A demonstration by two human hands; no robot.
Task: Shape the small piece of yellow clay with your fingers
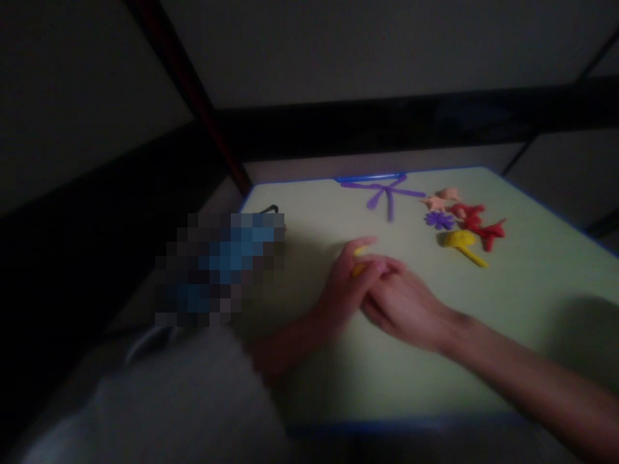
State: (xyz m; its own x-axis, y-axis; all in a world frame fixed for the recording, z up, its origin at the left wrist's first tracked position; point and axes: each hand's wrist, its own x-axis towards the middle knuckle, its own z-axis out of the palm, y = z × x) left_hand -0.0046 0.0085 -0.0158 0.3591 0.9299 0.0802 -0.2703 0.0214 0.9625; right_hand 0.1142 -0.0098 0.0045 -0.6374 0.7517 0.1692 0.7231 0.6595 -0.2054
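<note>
Dough (358,269), yellow, partly covered

The dough (soft and mouldable, by its look) is clasped between the left hand (338,287) and the right hand (409,309), over the table (464,386). It is enclosed by curled left fingers and exposed at the thumb side only; whether the right fingers are clamped or apart cannot be told. Risks: the dough may be flattened by uneven pressing, or dropped through a slackened clasp; the mushroom (459,240) may be nudged by a careless right-hand swing.

Materials: table, smooth, pale green, blue-edged; strips (391,206), purple, slender, laid branching; flower (440,221), purple, many-petalled; star (436,204), peach, pointed; mushroom, yellow, dome-capped, straight-stemmed; red shapes (492,233), knobbly, clustered.
</note>
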